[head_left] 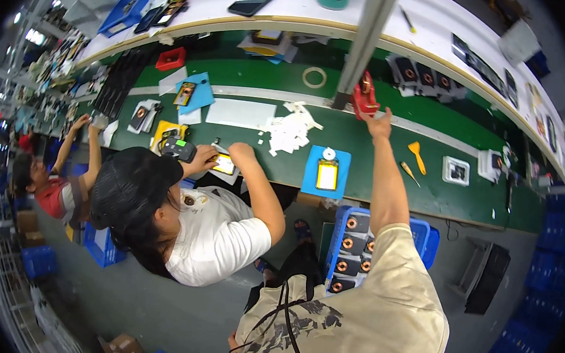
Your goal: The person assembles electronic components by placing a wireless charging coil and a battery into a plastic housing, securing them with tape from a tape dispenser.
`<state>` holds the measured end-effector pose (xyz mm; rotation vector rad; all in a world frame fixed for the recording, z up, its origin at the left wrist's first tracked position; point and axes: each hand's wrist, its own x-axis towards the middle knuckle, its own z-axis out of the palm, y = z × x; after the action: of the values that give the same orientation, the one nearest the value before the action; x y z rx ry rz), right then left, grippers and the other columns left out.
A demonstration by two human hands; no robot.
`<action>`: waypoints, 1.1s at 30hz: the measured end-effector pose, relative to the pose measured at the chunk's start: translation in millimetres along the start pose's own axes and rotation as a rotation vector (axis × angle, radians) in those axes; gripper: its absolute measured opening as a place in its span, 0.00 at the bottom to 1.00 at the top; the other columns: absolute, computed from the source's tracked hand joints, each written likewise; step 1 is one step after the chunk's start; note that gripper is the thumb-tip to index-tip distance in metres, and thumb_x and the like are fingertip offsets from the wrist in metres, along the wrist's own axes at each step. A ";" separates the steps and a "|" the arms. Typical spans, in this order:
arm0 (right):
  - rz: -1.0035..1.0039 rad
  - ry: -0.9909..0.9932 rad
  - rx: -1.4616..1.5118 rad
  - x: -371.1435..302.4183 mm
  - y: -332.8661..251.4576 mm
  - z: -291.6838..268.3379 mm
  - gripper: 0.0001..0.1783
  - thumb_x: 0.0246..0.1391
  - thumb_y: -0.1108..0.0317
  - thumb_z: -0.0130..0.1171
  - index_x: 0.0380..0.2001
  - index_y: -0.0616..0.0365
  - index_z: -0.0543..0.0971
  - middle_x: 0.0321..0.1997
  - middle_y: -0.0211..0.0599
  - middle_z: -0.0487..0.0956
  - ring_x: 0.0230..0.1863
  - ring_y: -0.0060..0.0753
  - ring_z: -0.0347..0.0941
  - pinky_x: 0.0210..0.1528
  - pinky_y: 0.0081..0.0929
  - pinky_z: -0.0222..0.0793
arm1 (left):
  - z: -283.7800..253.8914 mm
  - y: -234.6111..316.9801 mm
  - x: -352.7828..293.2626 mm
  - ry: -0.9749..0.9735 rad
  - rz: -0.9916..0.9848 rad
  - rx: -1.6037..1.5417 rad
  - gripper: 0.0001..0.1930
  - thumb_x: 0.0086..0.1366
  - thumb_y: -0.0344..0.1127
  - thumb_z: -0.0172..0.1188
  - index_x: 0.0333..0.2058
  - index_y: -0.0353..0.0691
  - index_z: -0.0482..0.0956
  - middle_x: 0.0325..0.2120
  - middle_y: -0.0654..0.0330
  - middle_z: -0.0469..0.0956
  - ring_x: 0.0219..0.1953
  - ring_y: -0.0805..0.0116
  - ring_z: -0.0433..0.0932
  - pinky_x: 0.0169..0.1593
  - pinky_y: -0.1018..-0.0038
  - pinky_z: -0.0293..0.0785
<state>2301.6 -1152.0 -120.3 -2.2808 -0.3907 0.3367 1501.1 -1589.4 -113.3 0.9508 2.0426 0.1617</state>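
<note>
My right hand (pixel 377 125) reaches forward over the green bench to the near end of a red tape dispenser (pixel 364 102), its fingers apart. The dispenser stands beside the metal post, and my fingertips seem to touch its end. Only a small part of my left hand (pixel 232 342) shows, low beside my body, with its fingers mostly hidden. Left of my right forearm, a flat battery (pixel 327 176) with yellow edges lies on a blue sheet (pixel 313 185). A small white roll (pixel 328 153) sits just beyond it.
White paper pieces (pixel 291 128) lie heaped left of the sheet. A co-worker in a black cap (pixel 132 191) works close on my left. An orange scraper (pixel 417 158) and a pointed tool (pixel 410 174) lie at right. Below the bench edge stands a blue crate (pixel 335 247) holding coil parts. A shelf overhangs the bench.
</note>
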 end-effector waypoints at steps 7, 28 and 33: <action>-0.155 -0.298 0.253 57.1 42.9 19.6 0.54 0.34 0.54 0.80 0.64 0.61 0.65 0.53 0.49 0.80 0.55 0.44 0.77 0.59 0.34 0.69 | 10.5 4.5 -25.6 0.050 -0.085 -0.030 0.16 0.59 0.35 0.60 0.43 0.32 0.83 0.35 0.53 0.85 0.37 0.68 0.79 0.44 0.68 0.75; -0.019 0.125 0.134 -28.1 77.5 -22.9 0.33 0.33 0.59 0.80 0.46 0.53 0.79 0.42 0.42 0.84 0.45 0.43 0.81 0.52 0.37 0.73 | 28.0 27.1 -40.7 -0.045 -0.079 -0.046 0.17 0.62 0.37 0.54 0.46 0.32 0.81 0.39 0.54 0.84 0.40 0.68 0.80 0.47 0.71 0.74; -0.017 0.127 0.131 -96.5 96.8 -69.5 0.34 0.33 0.57 0.80 0.45 0.55 0.78 0.40 0.43 0.84 0.43 0.43 0.82 0.50 0.35 0.74 | 20.1 35.3 -29.9 -0.070 -0.029 -0.031 0.18 0.63 0.37 0.54 0.46 0.32 0.81 0.39 0.54 0.84 0.40 0.68 0.80 0.48 0.71 0.74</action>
<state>2254.7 -1297.3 -135.0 -2.1560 -0.3131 0.2019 1546.4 -1589.3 -91.3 0.8954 1.9837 0.1419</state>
